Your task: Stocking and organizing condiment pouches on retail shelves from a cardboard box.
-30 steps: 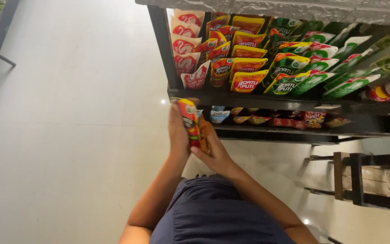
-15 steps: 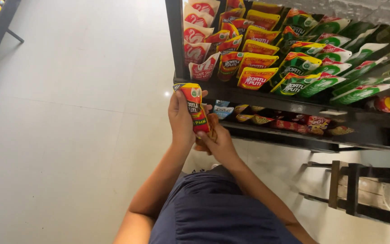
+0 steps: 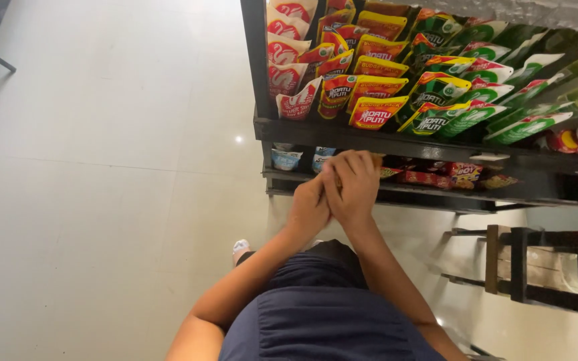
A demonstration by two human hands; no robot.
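Dark navy garment [image 3: 329, 314] (seamed panels), bare arms, no sleeves; white shoe [image 3: 241, 248] below.

pouch hidden inside clasped hands [image 3: 344, 190]

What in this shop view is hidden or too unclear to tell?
- Whatever the hands hold: the right hand covers it and overlaps the left hand.
- Lower shelf goods: shaded by the shelf above, mostly too small to identify.
- Wooden stool: cut off by the right edge.
- The top rows of pouches: cut off by the top edge.
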